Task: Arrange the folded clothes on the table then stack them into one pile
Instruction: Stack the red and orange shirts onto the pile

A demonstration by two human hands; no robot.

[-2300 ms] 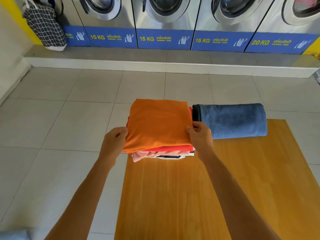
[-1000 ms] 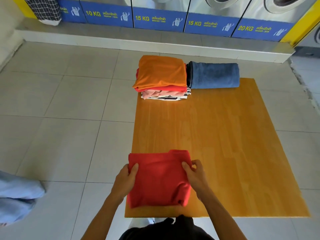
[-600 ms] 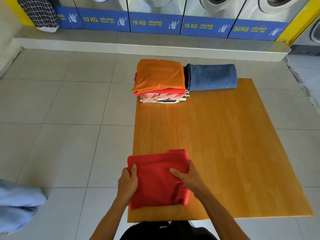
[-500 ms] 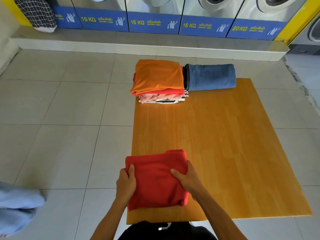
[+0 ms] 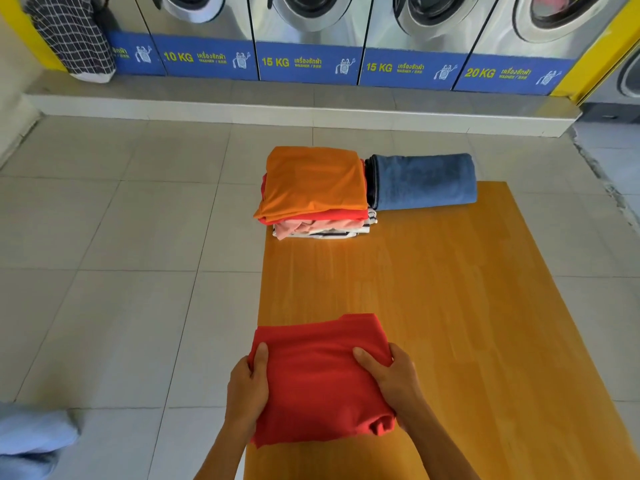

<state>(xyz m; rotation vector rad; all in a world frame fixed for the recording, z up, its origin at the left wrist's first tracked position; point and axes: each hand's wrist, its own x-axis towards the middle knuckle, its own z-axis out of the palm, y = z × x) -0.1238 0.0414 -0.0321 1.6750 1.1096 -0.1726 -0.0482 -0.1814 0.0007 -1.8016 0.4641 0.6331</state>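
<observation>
Head view — both hands' grips, left hand (image 5: pixel 247 393) and right hand (image 5: pixel 391 379), pinch red garment (image 5: pixel 318 382) between them.

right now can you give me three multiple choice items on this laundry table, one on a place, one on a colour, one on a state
1. Where does the rolled blue towel lie?
A. right of the pile of folded clothes, at the far end of the wooden table
B. at the near edge
C. on the floor

2. What colour is the top garment of the pile?
A. white
B. orange
C. green

3. How is the folded red garment held?
A. by the left hand alone
B. by neither hand
C. by both hands, one on each side

Answers:
1. A, since the towel lies beside the pile's right side, at the table's far end.
2. B, since the folded orange garment lies uppermost.
3. C, since the left hand grips its left edge and the right hand its right edge.
</observation>
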